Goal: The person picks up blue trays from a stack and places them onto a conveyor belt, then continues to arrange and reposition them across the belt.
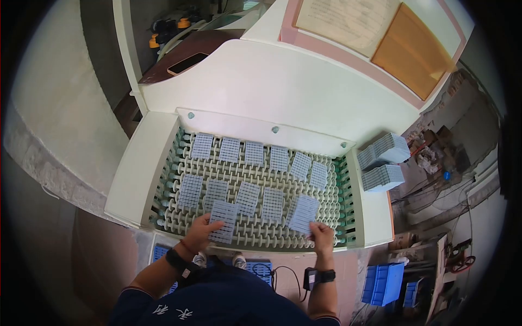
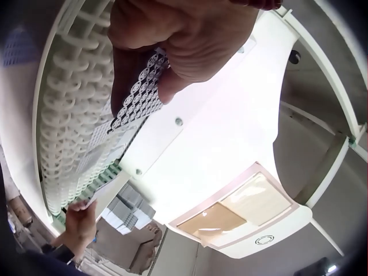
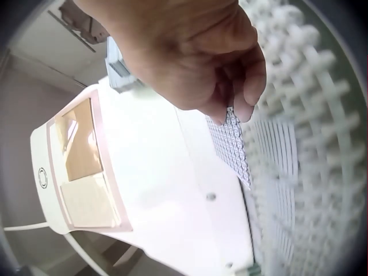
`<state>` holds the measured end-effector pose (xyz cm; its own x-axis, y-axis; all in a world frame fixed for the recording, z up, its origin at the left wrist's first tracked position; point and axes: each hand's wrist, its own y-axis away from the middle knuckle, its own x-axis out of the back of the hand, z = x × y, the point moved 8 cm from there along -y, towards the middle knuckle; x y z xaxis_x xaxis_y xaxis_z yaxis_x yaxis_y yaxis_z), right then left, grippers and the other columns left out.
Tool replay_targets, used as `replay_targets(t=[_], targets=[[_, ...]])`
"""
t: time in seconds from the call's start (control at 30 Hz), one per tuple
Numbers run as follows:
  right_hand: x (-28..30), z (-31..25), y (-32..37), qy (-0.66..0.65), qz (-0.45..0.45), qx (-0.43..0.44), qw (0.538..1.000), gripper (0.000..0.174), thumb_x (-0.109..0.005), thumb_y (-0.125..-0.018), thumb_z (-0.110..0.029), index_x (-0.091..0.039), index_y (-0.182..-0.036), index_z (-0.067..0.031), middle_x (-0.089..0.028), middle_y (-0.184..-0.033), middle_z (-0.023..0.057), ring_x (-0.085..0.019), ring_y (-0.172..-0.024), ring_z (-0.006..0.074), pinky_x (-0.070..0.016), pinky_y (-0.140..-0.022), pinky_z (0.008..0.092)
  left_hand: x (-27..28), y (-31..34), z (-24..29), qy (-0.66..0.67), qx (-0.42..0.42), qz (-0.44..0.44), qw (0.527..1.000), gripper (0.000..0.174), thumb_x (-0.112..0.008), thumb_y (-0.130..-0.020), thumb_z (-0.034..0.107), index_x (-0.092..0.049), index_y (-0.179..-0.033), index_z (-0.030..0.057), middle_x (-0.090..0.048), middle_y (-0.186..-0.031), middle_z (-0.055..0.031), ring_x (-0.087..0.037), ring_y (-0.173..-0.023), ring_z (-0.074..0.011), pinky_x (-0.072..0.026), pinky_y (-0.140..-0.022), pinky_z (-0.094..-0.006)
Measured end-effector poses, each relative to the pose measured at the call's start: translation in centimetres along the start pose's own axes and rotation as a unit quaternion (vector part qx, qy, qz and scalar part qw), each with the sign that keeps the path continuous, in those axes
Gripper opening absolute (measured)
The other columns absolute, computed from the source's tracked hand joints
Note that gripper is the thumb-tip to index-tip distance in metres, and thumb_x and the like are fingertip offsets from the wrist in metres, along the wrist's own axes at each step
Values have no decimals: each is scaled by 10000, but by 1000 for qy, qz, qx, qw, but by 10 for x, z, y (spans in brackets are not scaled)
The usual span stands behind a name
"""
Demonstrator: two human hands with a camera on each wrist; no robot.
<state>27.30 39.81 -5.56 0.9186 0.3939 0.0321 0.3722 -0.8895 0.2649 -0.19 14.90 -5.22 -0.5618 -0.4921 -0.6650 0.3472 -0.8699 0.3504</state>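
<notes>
My left hand (image 1: 199,233) grips a thin pale-blue panel (image 1: 223,221) with rows of small cut-outs, thumb on top near its left edge. In the left wrist view the panel (image 2: 141,92) shows repeated ring shapes between fingers and thumb. My right hand (image 1: 323,237) pinches another such panel (image 1: 304,213) by its lower right corner, tilted over the roller bed; the right wrist view shows the fingertips (image 3: 244,109) at that panel's corner (image 3: 227,138). Under both hands lies a bed of white wheeled rollers (image 1: 255,237), carrying two rows of similar panels (image 1: 202,146).
Two stacks of panels (image 1: 383,178) stand on the white right ledge (image 1: 375,217). A white machine cover (image 1: 283,81) rises behind the bed. A phone (image 1: 187,63) lies at the upper left. Blue crates (image 1: 382,283) stand low at right; a cable (image 1: 291,271) hangs near the person.
</notes>
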Motion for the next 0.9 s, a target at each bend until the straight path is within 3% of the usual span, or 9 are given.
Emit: replay_targets(t=[0.13,0.2,0.3,0.47,0.6,0.63,0.73,0.87,0.9], targets=[[78,-8,-25,145,86,16,986,174,-647,-794,-140,-634,-796,33,-578,-600,24,-515,-453,82,-416,-401,195,36,23,27,-69,-47,51,995,247,-560,-825,-3,-548,-1071,-29,-631,-978,-90,-617,-847,-150,-506,-748,-269],[104,-2,-33,355,131,43,925,179,-650,-784,-136,-631,-789,42,-563,-579,27,-505,-448,79,-395,-386,194,53,36,41,-157,-108,91,977,248,-553,-815,-13,-552,-1063,-25,-636,-960,-80,-613,-834,-135,-501,-747,-261],[92,-11,-10,104,123,-7,987,159,-649,-781,-130,-620,-772,26,-530,-563,22,-487,-435,85,-368,-374,193,80,50,47,-201,-131,139,961,250,-562,-807,0,-560,-1056,-26,-640,-940,-74,-607,-811,-117,-493,-730,-257],[-40,7,25,-72,-104,-100,987,119,-650,-781,-59,-596,-821,39,-589,-612,80,-594,-482,174,-525,-428,282,115,76,62,-434,-177,251,847,259,-622,-793,107,-581,-1007,-33,-654,-883,-122,-610,-795,-147,-480,-712,-282],[-175,20,76,-3,-305,-181,935,107,-623,-798,-48,-587,-841,43,-606,-681,107,-621,-552,191,-556,-522,290,118,81,69,-524,-221,276,775,430,-650,-756,148,-512,-1129,-16,-635,-919,-188,-629,-850,-298,-485,-754,-351],[-202,23,87,-7,-350,-180,919,114,-619,-807,-56,-589,-842,48,-611,-696,109,-624,-568,184,-558,-551,285,117,80,68,-516,-207,262,789,535,-650,-740,141,-436,-1203,-20,-601,-979,-227,-589,-911,-369,-468,-797,-388],[-251,49,95,6,-397,-179,900,141,-613,-821,-74,-598,-872,56,-623,-722,119,-638,-601,187,-558,-565,276,102,88,77,-595,-218,291,716,589,-649,-734,132,-387,-1237,-27,-532,-1098,-252,-538,-982,-401,-442,-841,-405],[-258,51,96,115,-396,-170,895,203,-596,-844,-105,-600,-934,76,-639,-765,137,-654,-654,198,-558,-565,275,105,84,76,-599,-182,267,732,639,-655,-718,120,-354,-1263,-21,-428,-1216,-261,-445,-1080,-430,-393,-905,-412],[-249,45,91,142,-371,-148,906,206,-595,-844,-108,-599,-933,78,-639,-760,136,-653,-651,196,-557,-564,274,99,86,80,-629,-206,274,698,630,-661,-718,152,-377,-1256,-12,-401,-1253,-245,-396,-1133,-422,-356,-936,-437]])
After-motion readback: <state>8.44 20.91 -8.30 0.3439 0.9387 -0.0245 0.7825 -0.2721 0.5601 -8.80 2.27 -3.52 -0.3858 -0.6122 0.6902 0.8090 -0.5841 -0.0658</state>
